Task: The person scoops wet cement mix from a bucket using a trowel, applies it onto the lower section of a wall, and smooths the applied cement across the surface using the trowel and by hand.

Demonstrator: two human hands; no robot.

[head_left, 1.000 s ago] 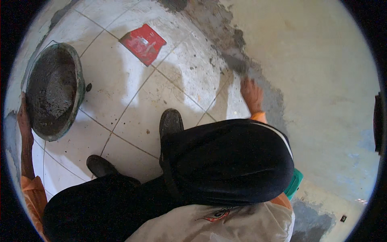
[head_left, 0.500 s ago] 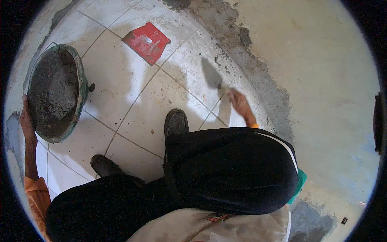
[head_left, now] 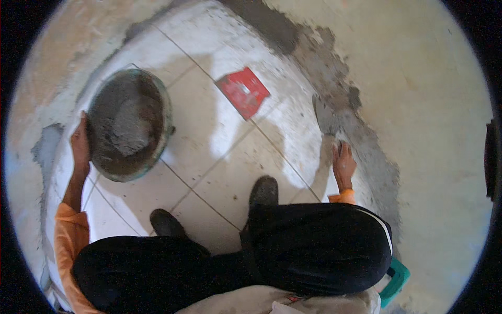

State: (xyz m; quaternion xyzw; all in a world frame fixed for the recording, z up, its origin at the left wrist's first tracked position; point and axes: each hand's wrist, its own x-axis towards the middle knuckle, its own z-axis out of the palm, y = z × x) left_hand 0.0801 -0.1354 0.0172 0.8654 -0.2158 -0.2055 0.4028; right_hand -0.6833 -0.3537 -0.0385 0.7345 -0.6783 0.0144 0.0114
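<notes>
Grey wet mortar (head_left: 128,123) fills a round green-rimmed bucket (head_left: 168,112) on the left of the tiled floor. My left hand (head_left: 81,144) holds the bucket's left side, its fingers partly hidden against the wall of it. In my right hand (head_left: 343,163) is a trowel (head_left: 325,116), with my fingers closed around its handle. The trowel's blade lies at the foot of the right wall, by the rough mortar band; whether it touches the wall I cannot tell. Some mortar seems to be on the blade.
A red dustpan-like scoop (head_left: 246,93), smeared with mortar, lies on the floor between bucket and trowel. Grey mortar strips (head_left: 374,152) run along the wall's base. My dark shoes (head_left: 264,191) stand on the tiles. Something green (head_left: 396,282) shows beside my right knee.
The whole view has shifted, so bucket and scoop appear farther right. My right hand has brought the trowel from over the tiles to the wall's base. My left hand stays on the bucket.
</notes>
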